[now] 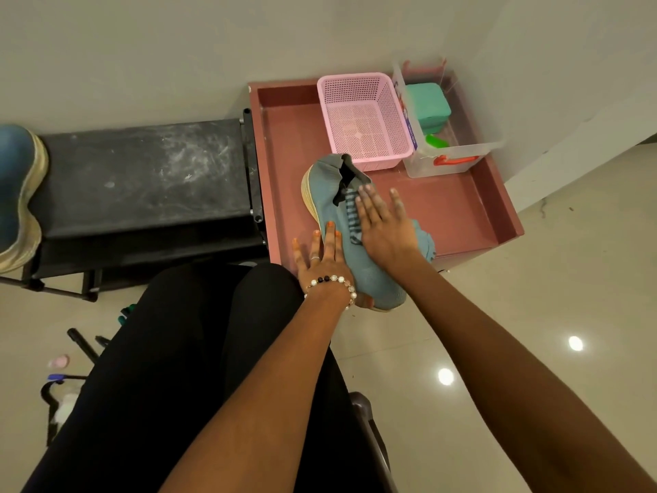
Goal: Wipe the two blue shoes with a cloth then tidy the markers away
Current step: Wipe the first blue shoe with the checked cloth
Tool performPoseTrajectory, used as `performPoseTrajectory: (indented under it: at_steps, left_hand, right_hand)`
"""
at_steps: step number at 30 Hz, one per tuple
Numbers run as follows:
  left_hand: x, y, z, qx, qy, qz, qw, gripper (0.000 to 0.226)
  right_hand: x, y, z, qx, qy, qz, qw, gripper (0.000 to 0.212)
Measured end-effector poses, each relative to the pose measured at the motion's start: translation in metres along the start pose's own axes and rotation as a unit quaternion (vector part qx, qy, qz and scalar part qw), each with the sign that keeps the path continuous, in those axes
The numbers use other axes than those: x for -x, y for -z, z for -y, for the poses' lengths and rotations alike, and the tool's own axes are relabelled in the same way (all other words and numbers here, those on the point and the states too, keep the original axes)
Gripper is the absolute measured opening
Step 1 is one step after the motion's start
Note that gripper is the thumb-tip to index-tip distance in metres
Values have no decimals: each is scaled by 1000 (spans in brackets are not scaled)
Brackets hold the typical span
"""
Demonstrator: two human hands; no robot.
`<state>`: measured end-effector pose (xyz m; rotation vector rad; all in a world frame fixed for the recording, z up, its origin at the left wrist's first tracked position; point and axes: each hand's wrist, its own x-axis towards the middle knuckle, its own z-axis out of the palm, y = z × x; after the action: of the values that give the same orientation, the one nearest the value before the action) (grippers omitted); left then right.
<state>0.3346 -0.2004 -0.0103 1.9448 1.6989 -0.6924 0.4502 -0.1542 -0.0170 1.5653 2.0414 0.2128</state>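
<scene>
Two blue shoes in view. One shoe at far left edge, on dark bench, sole side showing, partly cut off by frame, well apart from the hands. Markers apparently on floor at lower left, blurred, not countable.

Second shoe lying across front rim of pink tray, heel toward pink basket, toe overhanging toward the knees. Left hand flat against sole side, fingers straight, bracing, thumb hidden under the toe. Right hand spread flat on laces and upper, fingers extended, pressing blue-grey cloth that bunches out beneath the palm.

Handling, judged: knit upper soft, likely to dent and shift under pressure; light overall; stiff foam sole the better purchase for holding steady. Cloth limp, apt to fold under the palm.

Edges and room: tray walls raised at right and rear; basket and clear bin crowd the far corner, just beyond the heel. Open tray bottom to the right of the cloth; bare floor further right.
</scene>
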Motion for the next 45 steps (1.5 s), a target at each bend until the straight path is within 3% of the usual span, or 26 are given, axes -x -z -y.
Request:
performPoseTrajectory:
  at_steps: [6,11,14,19,23,26,30,35,37,40,43,45]
  left_hand:
    - [1,1,2,-14,-1,-11,1000,135]
    - [-3,-3,2,-36,-2,-43,998,127]
    - [-3,-5,2,-37,2,-50,998,122]
    - [-6,-6,0,-10,1,-52,999,114]
    - [-5,-4,-1,-10,0,-31,999,129]
    - [-3,-1,-1,-14,2,-22,1000,134]
    - [0,2,0,-34,2,-25,999,139]
    - [2,3,-3,-62,0,-45,997,135]
    - [0,0,-5,-66,6,-61,996,121]
    - [-4,-5,-5,-78,12,-89,993,92]
    - [-7,-7,-6,-69,24,-84,994,91]
    - [-9,-10,-7,-57,24,-89,994,90]
  right_hand:
    - [14,-4,-3,-81,28,7,996,60]
    - [80,-11,4,-118,41,82,989,66]
    - [105,-10,15,-116,29,96,988,59]
    - [89,-6,12,-39,20,58,997,67]
    - [33,0,-2,58,16,-15,998,61]
    - [-10,7,-19,68,-5,-24,997,59]
    - [0,-9,-22,-35,19,-20,999,58]
    - [66,-33,-24,-153,37,47,986,63]
    - [85,-40,-13,-208,40,47,976,66]
    - [108,-47,18,-254,28,-12,967,64]
    - [129,-55,27,-338,39,-15,940,63]
    - [144,-59,11,-433,67,-14,899,62]
